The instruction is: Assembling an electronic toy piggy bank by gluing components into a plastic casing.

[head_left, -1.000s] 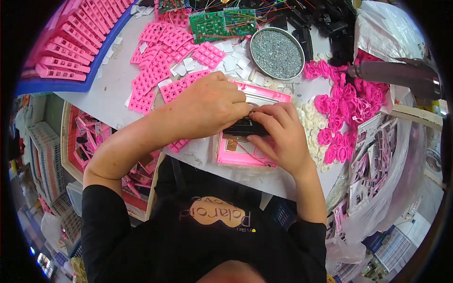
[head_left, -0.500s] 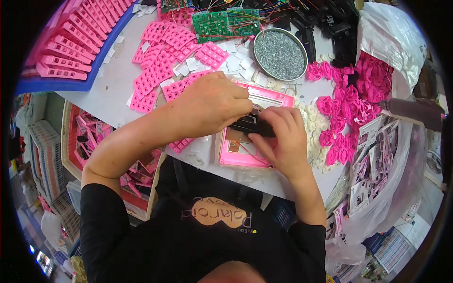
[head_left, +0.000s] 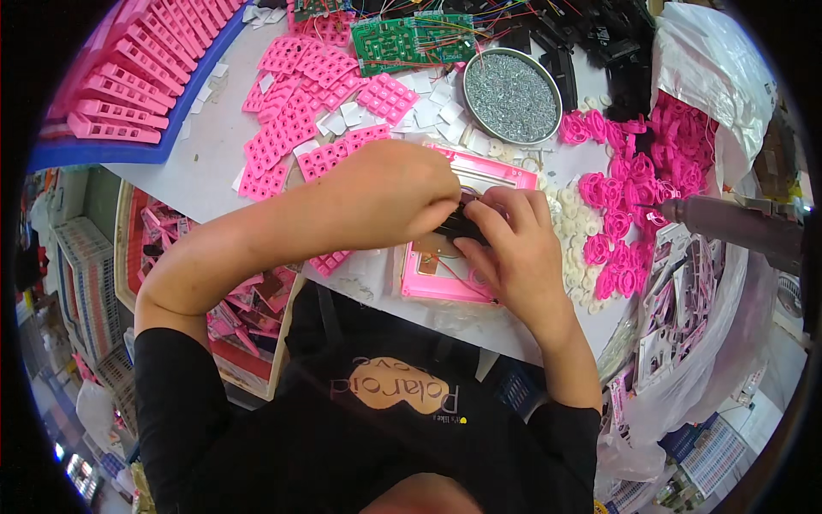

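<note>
A pink plastic casing (head_left: 434, 288) lies in front of me on the white table, with a brown board (head_left: 425, 263) and a thin red wire inside it. Over its middle is a black plastic part (head_left: 462, 226). My right hand (head_left: 516, 239) grips that part from the right, thumb below and fingers above. My left hand (head_left: 409, 190) is closed at the part's left end, its fingertips turned down and hidden behind the knuckles. What they pinch cannot be made out.
A round tray of small screws (head_left: 511, 96) stands behind the casing, beside green circuit boards (head_left: 411, 43) with wires. Pink keypads (head_left: 282, 141) lie left; pink rings (head_left: 618, 224) and white rubber pieces (head_left: 575, 224) lie right. A dark powered screwdriver (head_left: 736, 224) juts in from the right.
My left hand has rolled over, so its fingertips no longer show, and its elbow has swung slightly outward. The screwdriver at the right has shifted to the left. My right hand keeps its grip.
</note>
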